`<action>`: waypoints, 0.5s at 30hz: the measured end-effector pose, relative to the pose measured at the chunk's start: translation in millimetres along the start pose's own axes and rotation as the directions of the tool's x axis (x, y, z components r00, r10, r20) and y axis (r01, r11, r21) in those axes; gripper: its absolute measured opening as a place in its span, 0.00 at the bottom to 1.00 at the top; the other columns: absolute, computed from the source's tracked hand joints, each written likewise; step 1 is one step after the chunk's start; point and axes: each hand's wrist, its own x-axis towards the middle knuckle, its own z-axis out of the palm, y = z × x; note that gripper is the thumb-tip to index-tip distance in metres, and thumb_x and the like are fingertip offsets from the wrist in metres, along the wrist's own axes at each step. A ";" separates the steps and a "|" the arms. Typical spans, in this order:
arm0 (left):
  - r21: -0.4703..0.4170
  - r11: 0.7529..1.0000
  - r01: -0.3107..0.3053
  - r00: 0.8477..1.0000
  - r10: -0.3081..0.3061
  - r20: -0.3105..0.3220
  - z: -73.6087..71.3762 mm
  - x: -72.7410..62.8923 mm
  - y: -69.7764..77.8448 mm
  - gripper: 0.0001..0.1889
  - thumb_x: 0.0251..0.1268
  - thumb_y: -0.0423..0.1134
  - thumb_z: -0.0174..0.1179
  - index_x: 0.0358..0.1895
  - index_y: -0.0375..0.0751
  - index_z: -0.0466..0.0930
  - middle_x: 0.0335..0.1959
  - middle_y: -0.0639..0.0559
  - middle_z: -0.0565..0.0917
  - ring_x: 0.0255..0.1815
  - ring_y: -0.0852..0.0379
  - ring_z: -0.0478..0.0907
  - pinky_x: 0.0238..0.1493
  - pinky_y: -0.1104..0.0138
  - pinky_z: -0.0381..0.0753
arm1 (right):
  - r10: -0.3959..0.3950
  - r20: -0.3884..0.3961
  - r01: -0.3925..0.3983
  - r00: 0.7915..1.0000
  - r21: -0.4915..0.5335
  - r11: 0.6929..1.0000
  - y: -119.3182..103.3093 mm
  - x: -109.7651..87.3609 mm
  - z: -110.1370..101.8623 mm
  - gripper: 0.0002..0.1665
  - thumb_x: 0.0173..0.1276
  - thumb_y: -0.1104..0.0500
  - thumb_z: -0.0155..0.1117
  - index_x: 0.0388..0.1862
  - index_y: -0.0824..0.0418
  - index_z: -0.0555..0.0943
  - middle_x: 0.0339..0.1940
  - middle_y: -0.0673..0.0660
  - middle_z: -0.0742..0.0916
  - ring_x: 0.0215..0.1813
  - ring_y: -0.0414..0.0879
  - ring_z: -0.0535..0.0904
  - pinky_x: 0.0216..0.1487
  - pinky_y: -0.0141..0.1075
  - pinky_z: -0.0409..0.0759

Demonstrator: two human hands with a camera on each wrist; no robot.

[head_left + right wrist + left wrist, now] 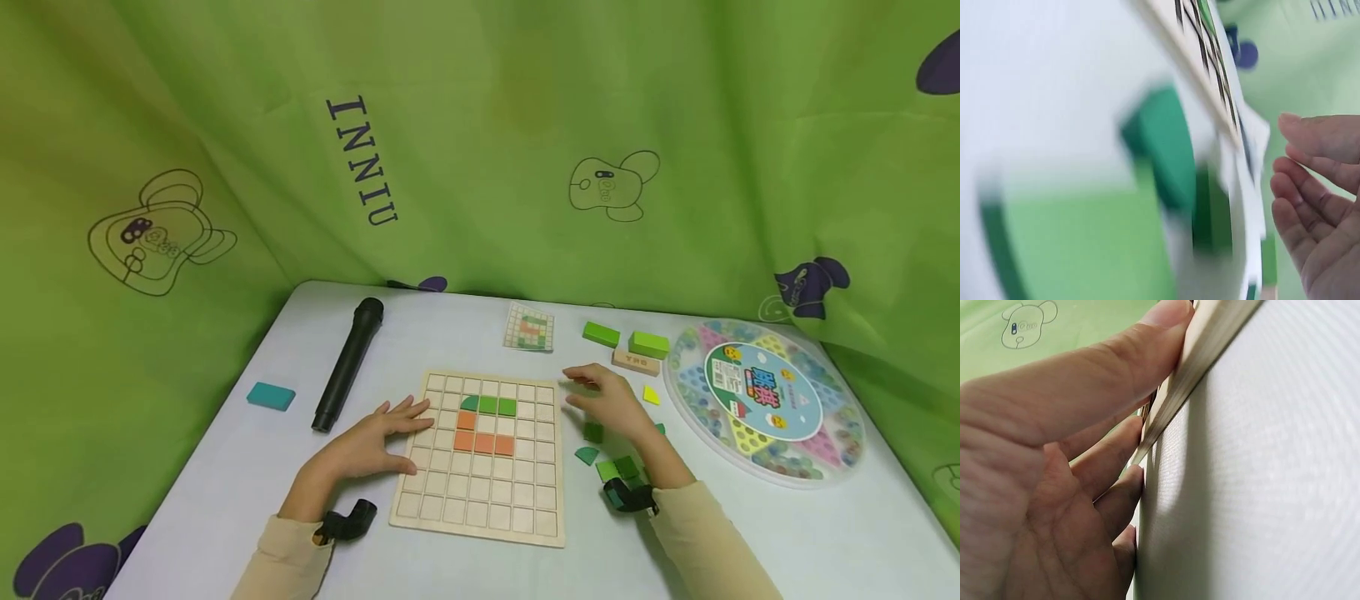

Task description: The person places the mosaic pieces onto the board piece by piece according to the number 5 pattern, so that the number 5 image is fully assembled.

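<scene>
So the main thing here is a pale wooden square grid board (480, 510), lying flat in the middle of the white table (217, 517), towards the near side. The left hand (367, 446) has its fingers spread out, with fingertips and thumb against the board's left edge, not wrapped around anything. The right hand (609, 406) is just right of the board, fingers loosely bent with nothing between them.

On the board, a dark green quarter-circle tile (470, 403) sits left of two green square tiles (497, 406) in a row. One orange square tile (467, 420) is nearer, under the quarter-circle, and three more orange squares (484, 443) make a row nearer still.

Loose green tiles (617, 468) are scattered right of the board, near the right forearm, plus a small yellow piece (651, 395) just right of the hand. At the far side there's a small printed grid card (528, 327). Far right is a round clear plastic game case (763, 392), and on the left a black microphone (348, 367).
</scene>
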 end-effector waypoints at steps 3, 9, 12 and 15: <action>0.003 1.000 -0.002 1.000 0.002 0.004 -0.3 0.7 0.0 0.39 0.46 0.48 0.72 0.65 0.44 0.71 0.74 0.53 0.59 0.77 0.46 0.46 0.76 0.48 0.36 | 0.011 -0.038 -0.012 0.999 -0.020 1.000 17.2 -4.9 -17.0 0.26 0.63 0.62 0.65 0.60 0.66 0.75 0.58 0.65 0.80 0.59 0.63 0.75 0.61 0.54 0.75; 0.005 1.000 -0.016 1.000 0.016 -0.003 0.1 1.3 0.5 0.39 0.46 0.49 0.72 0.65 0.43 0.71 0.74 0.50 0.60 0.77 0.43 0.47 0.76 0.45 0.37 | 0.034 -0.050 -0.036 0.998 -0.041 0.998 45.5 -10.4 -45.1 0.27 0.63 0.66 0.63 0.61 0.71 0.72 0.61 0.70 0.76 0.60 0.66 0.74 0.59 0.56 0.75; 0.003 1.000 -0.016 1.000 0.016 0.002 0.0 1.4 1.2 0.39 0.46 0.49 0.71 0.65 0.42 0.71 0.74 0.49 0.59 0.77 0.43 0.46 0.75 0.45 0.37 | 0.043 -0.021 -0.044 0.999 -0.061 0.997 51.9 -10.7 -52.4 0.26 0.63 0.68 0.61 0.61 0.72 0.72 0.62 0.72 0.75 0.60 0.67 0.74 0.58 0.55 0.76; 0.004 1.000 -0.016 1.000 0.016 0.004 0.2 1.8 1.4 0.39 0.46 0.49 0.71 0.65 0.42 0.71 0.74 0.49 0.59 0.77 0.43 0.46 0.75 0.45 0.37 | 0.029 -0.003 -0.029 1.000 -0.090 0.996 53.6 -10.1 -55.0 0.24 0.62 0.71 0.60 0.59 0.72 0.74 0.61 0.72 0.75 0.59 0.67 0.74 0.58 0.56 0.76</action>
